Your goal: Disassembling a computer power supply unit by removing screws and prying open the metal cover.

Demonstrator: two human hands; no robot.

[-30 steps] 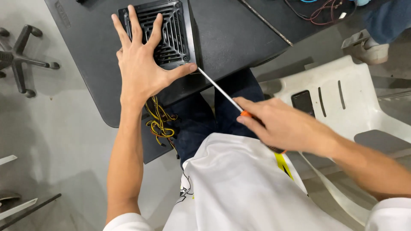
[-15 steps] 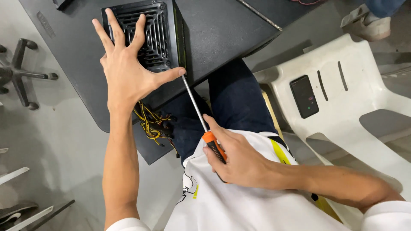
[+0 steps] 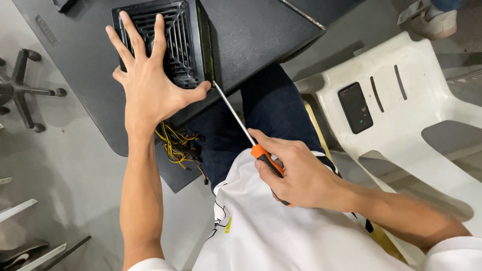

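Observation:
A black computer power supply (image 3: 193, 40) with a fan grille on top lies on the dark table (image 3: 256, 30). My left hand (image 3: 150, 85) is spread flat on the grille, thumb hooked over the near edge. My right hand (image 3: 296, 173) grips the orange and black handle of a long screwdriver (image 3: 236, 115). Its metal shaft runs up and left, and the tip meets the near right corner of the box by my left thumb. A bundle of yellow and black wires (image 3: 178, 145) hangs from the box over the table edge.
A white plastic chair (image 3: 401, 125) stands at the right with a dark phone (image 3: 355, 107) lying on its seat. An office chair base (image 3: 22, 85) sits on the grey floor at the left. Another person's shoe (image 3: 434, 20) shows at the top right.
My right hand drew back towards my body and swung the screwdriver from nearly level to steeply angled. The tip stayed at the box's near corner. My left hand stayed spread on the grille.

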